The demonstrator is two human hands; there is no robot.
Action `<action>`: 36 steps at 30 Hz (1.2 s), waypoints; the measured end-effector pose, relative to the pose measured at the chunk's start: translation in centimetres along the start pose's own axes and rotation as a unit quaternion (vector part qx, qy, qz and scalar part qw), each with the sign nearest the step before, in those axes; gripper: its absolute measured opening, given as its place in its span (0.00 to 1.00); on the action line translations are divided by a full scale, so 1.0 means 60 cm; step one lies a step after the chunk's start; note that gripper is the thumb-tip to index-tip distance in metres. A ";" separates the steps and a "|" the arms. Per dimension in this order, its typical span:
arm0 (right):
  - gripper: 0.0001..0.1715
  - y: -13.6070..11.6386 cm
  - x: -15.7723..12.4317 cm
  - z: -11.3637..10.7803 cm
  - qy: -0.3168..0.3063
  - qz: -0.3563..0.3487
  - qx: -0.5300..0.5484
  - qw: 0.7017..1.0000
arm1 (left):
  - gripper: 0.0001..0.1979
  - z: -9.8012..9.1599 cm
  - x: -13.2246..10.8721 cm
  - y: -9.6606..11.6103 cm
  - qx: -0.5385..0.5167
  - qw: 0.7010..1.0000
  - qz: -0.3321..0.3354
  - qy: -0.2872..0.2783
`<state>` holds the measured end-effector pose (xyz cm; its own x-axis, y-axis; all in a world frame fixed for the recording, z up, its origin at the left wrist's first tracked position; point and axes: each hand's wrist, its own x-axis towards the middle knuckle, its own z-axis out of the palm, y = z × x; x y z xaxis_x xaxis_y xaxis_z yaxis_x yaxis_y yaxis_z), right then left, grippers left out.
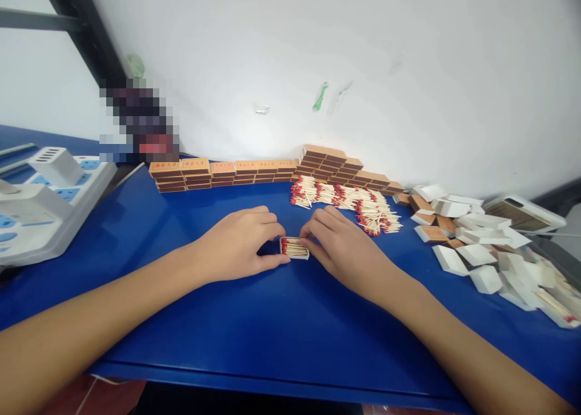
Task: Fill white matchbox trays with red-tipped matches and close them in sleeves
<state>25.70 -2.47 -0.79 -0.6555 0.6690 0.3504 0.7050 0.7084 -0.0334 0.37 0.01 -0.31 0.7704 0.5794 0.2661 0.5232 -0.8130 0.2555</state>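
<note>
A small white matchbox tray (pixel 300 258) filled with red-headed matches (pixel 295 247) lies on the blue table between my hands. My left hand (pixel 238 242) grips the tray's left end, thumb along the near side and fingers at the far side. At the far right corner, my right hand (pixel 342 245) has its thumb and fingers closed together over the match ends; the fingertips partly cover them. Just beyond, a heap of loose matches (pixel 374 209) spreads across the table, heads mostly to the left.
Stacked brown matchboxes (pixel 222 174) line the wall, rising higher in a second stack (pixel 322 161). White trays (pixel 481 254) and box sleeves (pixel 431 233) lie piled at right, near a white phone-like device (pixel 524 214). A power strip (pixel 84 212) with plugs stands at left.
</note>
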 end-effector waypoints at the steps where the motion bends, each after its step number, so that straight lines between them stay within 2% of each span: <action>1: 0.10 0.000 0.000 0.000 0.001 0.000 0.001 1.000 | 0.14 0.000 0.000 0.000 0.000 1.000 0.000 -0.001; 10: 0.07 -0.004 0.000 0.003 0.025 -0.009 0.025 0.999 | 0.13 0.000 0.001 -0.002 0.003 1.000 0.000 0.000; 19: 0.05 -0.001 -0.008 -0.005 0.012 -0.004 0.057 0.998 | 0.14 0.000 0.000 0.000 0.002 1.000 -0.002 -0.001; 28: 0.08 0.002 0.000 0.008 0.029 -0.028 0.007 0.999 | 0.13 0.000 0.000 0.000 0.005 1.000 -0.004 -0.007; 36: 0.06 0.000 -0.003 0.003 0.031 -0.017 0.038 0.999 | 0.14 0.000 0.001 -0.001 0.004 1.000 0.001 0.000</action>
<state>25.78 -2.56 -1.00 -0.6589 0.6305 0.4103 0.6584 0.7472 -0.0909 0.36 0.07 -0.31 0.7716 0.5778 0.2662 0.5248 -0.8146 0.2469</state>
